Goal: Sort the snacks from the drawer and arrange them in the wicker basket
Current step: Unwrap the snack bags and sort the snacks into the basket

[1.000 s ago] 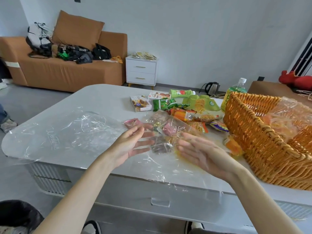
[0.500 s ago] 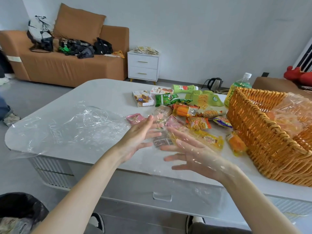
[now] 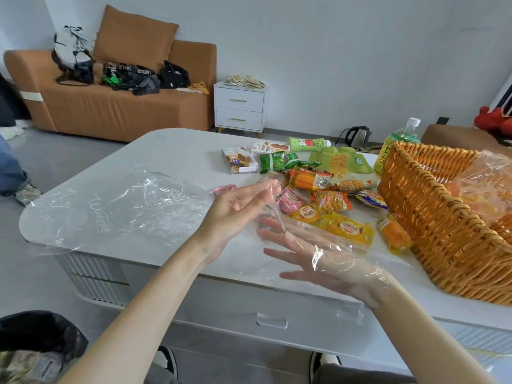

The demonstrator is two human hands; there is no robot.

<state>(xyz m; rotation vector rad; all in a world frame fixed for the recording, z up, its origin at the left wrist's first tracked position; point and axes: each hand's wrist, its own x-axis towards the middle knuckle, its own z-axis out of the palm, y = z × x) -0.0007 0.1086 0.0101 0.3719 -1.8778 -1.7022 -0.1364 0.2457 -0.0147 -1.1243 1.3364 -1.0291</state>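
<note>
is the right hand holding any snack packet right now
No, the right hand is spread open with straight fingers under a clear plastic film and grips no packet.
</note>
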